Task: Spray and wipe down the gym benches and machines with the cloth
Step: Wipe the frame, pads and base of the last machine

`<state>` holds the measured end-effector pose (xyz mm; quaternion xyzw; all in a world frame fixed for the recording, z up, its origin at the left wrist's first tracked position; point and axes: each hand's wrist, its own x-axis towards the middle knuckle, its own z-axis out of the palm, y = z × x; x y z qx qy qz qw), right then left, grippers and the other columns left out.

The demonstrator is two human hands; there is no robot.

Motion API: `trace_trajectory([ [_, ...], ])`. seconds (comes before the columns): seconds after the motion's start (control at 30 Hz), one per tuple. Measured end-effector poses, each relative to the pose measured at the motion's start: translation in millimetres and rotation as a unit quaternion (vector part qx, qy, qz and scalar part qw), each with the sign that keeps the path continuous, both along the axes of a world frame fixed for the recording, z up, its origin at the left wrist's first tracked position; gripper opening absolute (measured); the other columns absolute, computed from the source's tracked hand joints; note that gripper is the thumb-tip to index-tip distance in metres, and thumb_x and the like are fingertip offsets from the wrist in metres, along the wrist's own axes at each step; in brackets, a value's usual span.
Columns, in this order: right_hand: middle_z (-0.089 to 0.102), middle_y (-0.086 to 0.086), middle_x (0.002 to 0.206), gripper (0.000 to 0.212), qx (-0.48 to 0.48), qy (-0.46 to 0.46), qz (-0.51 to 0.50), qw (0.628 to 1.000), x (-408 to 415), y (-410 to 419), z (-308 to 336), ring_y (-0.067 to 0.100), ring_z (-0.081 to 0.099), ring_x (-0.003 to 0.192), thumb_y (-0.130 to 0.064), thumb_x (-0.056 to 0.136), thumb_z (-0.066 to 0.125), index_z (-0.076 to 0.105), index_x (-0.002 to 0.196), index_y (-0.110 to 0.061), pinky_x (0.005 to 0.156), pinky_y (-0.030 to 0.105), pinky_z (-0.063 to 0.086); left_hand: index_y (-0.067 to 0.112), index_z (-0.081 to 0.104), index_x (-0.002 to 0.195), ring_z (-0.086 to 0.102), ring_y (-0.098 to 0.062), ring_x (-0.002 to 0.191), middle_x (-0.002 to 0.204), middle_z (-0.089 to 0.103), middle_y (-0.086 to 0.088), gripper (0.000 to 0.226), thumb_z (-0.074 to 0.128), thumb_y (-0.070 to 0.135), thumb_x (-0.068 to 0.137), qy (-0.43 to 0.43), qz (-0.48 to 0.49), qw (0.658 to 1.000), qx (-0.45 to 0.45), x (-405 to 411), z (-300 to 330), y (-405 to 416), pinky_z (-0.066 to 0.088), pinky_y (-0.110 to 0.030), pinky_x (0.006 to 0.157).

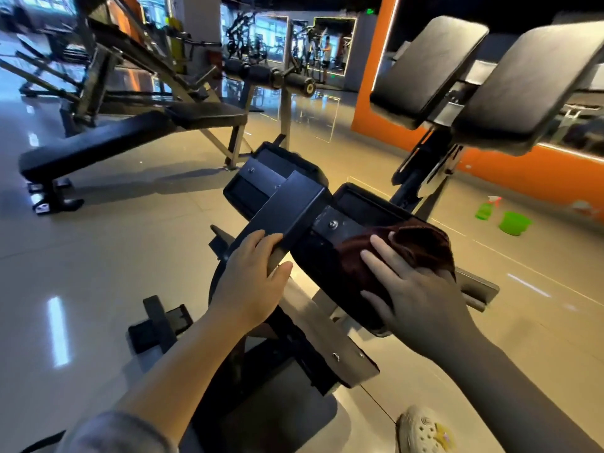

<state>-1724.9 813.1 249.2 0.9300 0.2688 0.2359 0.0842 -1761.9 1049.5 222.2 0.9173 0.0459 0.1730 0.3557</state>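
Note:
A black gym machine (pixel 294 204) with two padded blocks on a metal arm fills the middle of the head view. My left hand (pixel 251 279) grips the machine's flat metal bar near its lower end. A dark brown cloth (pixel 421 243) lies bunched on the right pad (pixel 366 207). My right hand (pixel 415 289) presses flat on that cloth with the fingers spread. Two large black back pads (pixel 428 67) of the same machine stand tilted at the upper right.
A green spray bottle (pixel 485 209) and a green bucket (pixel 513 223) stand on the tiled floor at the right, near the orange wall (pixel 523 171). A black decline bench (pixel 98 145) and other racks are at the left. My shoe (pixel 421 429) shows at the bottom.

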Motion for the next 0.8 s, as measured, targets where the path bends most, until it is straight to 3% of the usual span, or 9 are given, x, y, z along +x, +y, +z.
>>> trace_trajectory([
  [0.17,0.015,-0.003,0.162,0.060,-0.039,0.006,-0.051,0.998,28.7,49.5,3.5,0.022,0.058,0.118,-0.052,0.099,0.032,0.020,0.153,-0.028,0.089,0.033,0.045,0.030,0.023,0.152,0.015,-0.019,0.148,0.162,0.012,0.006,0.058,0.043,0.042,0.099,0.014,-0.020,0.995,0.098,8.0,-8.7,12.6,0.025,-0.039,0.116],
  [0.23,0.029,0.001,0.158,0.059,-0.029,-0.019,-0.056,0.998,31.4,58.3,1.1,0.024,0.063,0.110,-0.048,0.097,0.043,0.033,0.150,-0.024,0.085,0.033,0.048,0.029,0.022,0.152,0.014,-0.019,0.148,0.162,0.011,0.005,0.058,0.042,0.042,0.100,0.012,-0.034,0.993,0.109,11.2,-14.1,16.7,0.024,-0.037,0.116],
  [0.33,0.056,0.005,0.138,0.049,-0.011,-0.027,-0.039,0.999,25.9,52.8,-3.3,0.026,0.070,0.077,-0.040,0.087,0.064,0.060,0.132,-0.019,0.065,0.030,0.052,0.022,0.035,0.149,0.029,-0.027,0.144,0.159,0.026,-0.004,0.057,0.040,0.044,0.097,-0.020,-0.044,0.990,0.135,15.8,-21.9,24.9,0.032,-0.042,0.111],
  [0.43,0.058,0.003,0.136,0.048,0.004,-0.013,-0.041,0.999,4.4,29.1,-5.0,0.023,0.070,0.071,-0.042,0.091,0.043,0.062,0.130,-0.021,0.064,0.030,0.051,0.016,0.047,0.141,0.046,-0.037,0.132,0.149,0.043,-0.014,0.056,0.046,0.042,0.091,-0.074,-0.044,0.985,0.148,25.1,-31.0,36.3,0.043,-0.053,0.099],
  [0.5,0.054,0.002,0.140,0.055,0.018,-0.041,-0.045,0.998,-8.1,10.6,-7.3,0.025,0.070,0.093,-0.046,0.091,0.035,0.059,0.133,-0.020,0.074,0.036,0.052,0.017,0.044,0.141,0.046,-0.037,0.132,0.149,0.042,-0.014,0.056,0.040,0.047,0.094,-0.098,-0.050,0.983,0.150,34.7,-33.9,42.8,0.044,-0.054,0.097],
  [0.6,0.046,0.002,0.147,0.062,0.030,-0.036,-0.070,0.996,-8.7,-1.2,-4.9,0.026,0.057,0.123,-0.053,0.092,0.034,0.049,0.142,-0.019,0.088,0.045,0.052,0.020,0.038,0.145,0.039,-0.035,0.137,0.153,0.036,-0.012,0.058,0.032,0.050,0.096,-0.131,-0.062,0.980,0.137,51.2,-37.6,47.1,0.041,-0.056,0.102],
  [0.73,0.040,0.002,0.152,0.065,0.054,-0.002,-0.078,0.995,12.2,18.0,4.8,0.024,0.035,0.141,-0.057,0.093,0.030,0.043,0.145,-0.019,0.103,0.051,0.043,0.021,0.031,0.146,0.031,-0.034,0.141,0.154,0.033,-0.012,0.055,0.034,0.047,0.097,-0.181,-0.060,0.975,0.112,70.3,-45.5,43.8,0.035,-0.063,0.105],
  [0.8,0.025,-0.003,0.159,0.069,0.064,0.020,-0.084,0.994,28.0,32.2,13.9,0.017,0.020,0.147,-0.061,0.093,0.023,0.032,0.151,-0.023,0.110,0.044,0.035,0.021,0.029,0.147,0.028,-0.033,0.142,0.154,0.031,-0.013,0.056,0.034,0.046,0.098,-0.208,-0.057,0.971,0.108,77.7,-48.1,41.0,0.032,-0.066,0.106],
])
